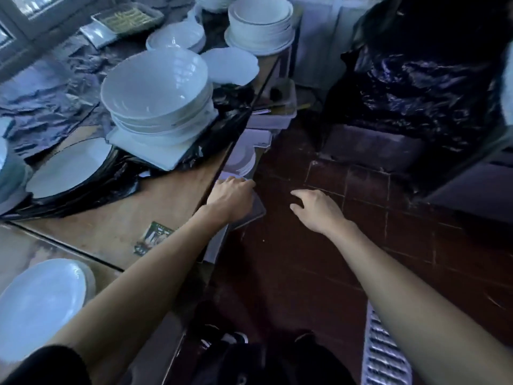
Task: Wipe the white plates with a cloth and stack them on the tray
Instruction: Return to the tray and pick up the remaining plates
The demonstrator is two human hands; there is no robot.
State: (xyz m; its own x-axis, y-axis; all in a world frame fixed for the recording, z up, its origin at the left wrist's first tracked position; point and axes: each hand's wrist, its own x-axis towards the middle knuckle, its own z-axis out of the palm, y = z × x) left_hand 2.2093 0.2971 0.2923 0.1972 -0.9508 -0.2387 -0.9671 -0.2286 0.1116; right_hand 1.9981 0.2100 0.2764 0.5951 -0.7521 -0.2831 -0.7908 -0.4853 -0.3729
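White plates lie around the wooden table [166,207]: a stack [41,301] at the near left, one large plate [69,168] on black plastic, and a tall stack [261,23] at the back. Another stack of plates [245,162] sits low, just beyond the table's right edge. My left hand [233,197] reaches over that edge, and its fingers curl over the rim of a flat grey tray [254,213]. My right hand [313,208] hovers above the floor to the tray's right, fingers loosely spread and holding nothing. No cloth is in view.
A stack of white bowls [155,87] stands on a square plate mid-table. A bin wrapped in black plastic [416,79] fills the right. Dark red floor tiles [333,259] lie below, with a metal drain grate [383,354] at the near right.
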